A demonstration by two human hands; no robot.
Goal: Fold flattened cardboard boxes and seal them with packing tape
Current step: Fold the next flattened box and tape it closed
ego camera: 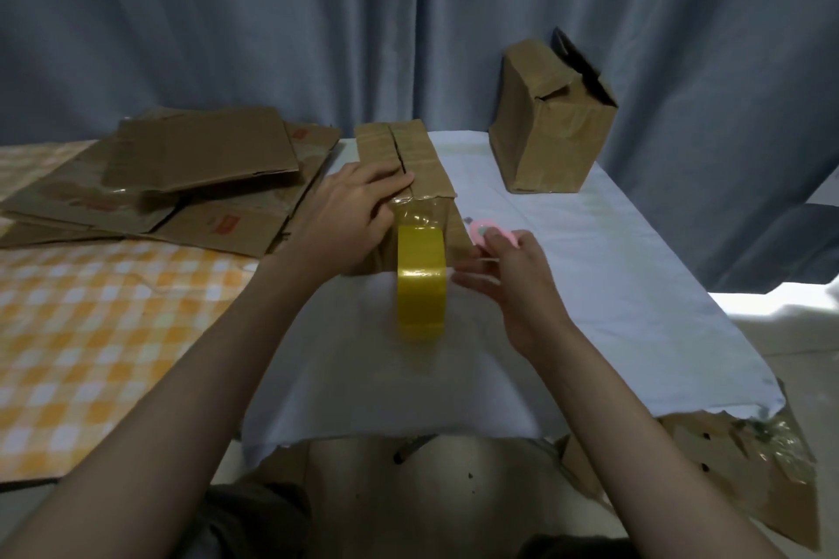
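Sealing the top seam of the box [411,159], standing mid-table on the white cloth [590,286]. Left hand [349,213] pressing flat on the near end of the lid, fingers straight, likely pinning both the flaps and the tape end. Tape roll [421,281] hanging on its edge over the near face of the box, clear strip running up from it onto the lid; apparently left dangling to keep the strip taut for cutting. Right hand [508,272] pinching a small pink cutter [492,234] just right of the strip, fingers curled round it. Seam gap remaining open toward the far end.

Stack of flat boxes [181,177] lying left on the checked cloth [91,309], close to the box. Finished box [549,123] sitting far right by the curtain [408,14], well apart. Bare cloth lying open near and right of the roll, giving the right hand room to swing in. Near table edge ragged, torn cardboard [735,458] showing beneath.
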